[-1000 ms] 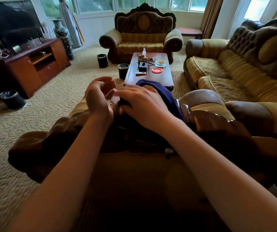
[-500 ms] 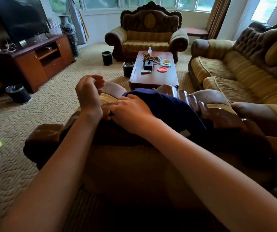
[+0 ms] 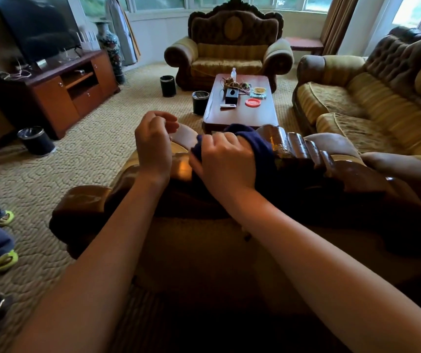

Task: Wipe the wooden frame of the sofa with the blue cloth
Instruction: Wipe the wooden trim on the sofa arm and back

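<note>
- cloth (image 3: pixel 260 146): dark navy blue, plain
- sofa frame (image 3: pixel 303 149): glossy reddish-brown wood, ribbed carving
- sofa upholstery (image 3: pixel 204 250): brown with gold-tan stripes
- armchair (image 3: pixel 229 47): brown, gold striped seat, gold oval on the back
- right sofa (image 3: pixel 372 98): gold stripes, brown tufted back
- carpet (image 3: pixel 89 149): beige, dark squiggle pattern
- desk (image 3: pixel 242 115): dark red-brown; red ring (image 3: pixel 252 102) and black box (image 3: pixel 230 95) on it
- bins (image 3: pixel 168 85): black
- TV cabinet (image 3: pixel 64 90): orange-brown wood
- slippers (image 3: pixel 4 261): neon yellow-green
- vase (image 3: pixel 108 44): dark multicolour floral pattern

Three black bins (image 3: pixel 168 85) (image 3: pixel 200 102) (image 3: pixel 36 140); one blue cloth (image 3: pixel 260 149); two hands (image 3: pixel 153 146) (image 3: pixel 226 164)
</note>
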`<state>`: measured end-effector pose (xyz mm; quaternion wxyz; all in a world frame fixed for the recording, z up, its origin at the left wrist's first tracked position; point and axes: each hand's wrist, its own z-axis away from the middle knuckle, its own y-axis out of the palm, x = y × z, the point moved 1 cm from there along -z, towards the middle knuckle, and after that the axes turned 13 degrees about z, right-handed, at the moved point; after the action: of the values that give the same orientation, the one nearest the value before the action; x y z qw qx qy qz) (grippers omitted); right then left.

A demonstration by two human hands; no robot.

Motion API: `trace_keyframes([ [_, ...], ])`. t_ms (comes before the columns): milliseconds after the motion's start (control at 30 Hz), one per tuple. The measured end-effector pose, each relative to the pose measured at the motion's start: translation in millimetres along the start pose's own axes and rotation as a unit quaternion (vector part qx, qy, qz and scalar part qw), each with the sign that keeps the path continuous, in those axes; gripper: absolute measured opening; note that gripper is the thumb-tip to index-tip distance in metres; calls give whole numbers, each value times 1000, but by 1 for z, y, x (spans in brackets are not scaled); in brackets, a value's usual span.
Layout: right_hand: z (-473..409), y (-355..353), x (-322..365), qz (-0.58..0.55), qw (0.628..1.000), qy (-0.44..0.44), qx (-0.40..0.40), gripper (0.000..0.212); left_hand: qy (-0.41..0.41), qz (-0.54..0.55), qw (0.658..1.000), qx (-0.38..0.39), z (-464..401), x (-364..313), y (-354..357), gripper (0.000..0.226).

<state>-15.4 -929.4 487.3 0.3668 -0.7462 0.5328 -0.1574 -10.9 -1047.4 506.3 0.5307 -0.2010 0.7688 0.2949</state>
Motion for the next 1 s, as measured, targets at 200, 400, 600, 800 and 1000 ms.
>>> trace_keyframes([
  [200, 40, 29, -5, -63, 964, -244, -87, 30, 0, 21, 1000, -8, 3, 0, 8, 28],
  [400, 101, 47, -84, -99, 900, -423, 30, 41, 9, 4, 1000, 9, 15, 4, 14, 28],
  [600, 114, 39, -155, -35, 935, -353, 11, 59, 36, -33, 996, 75, 37, 9, 35, 30],
  [800, 113, 35, -144, -82, 972, -221, -22, 51, 98, -120, 977, 147, 53, 19, 63, 30],
  [1000, 101, 47, -80, -155, 933, -324, 15, 47, 109, -118, 982, 96, 53, 25, 71, 29],
])
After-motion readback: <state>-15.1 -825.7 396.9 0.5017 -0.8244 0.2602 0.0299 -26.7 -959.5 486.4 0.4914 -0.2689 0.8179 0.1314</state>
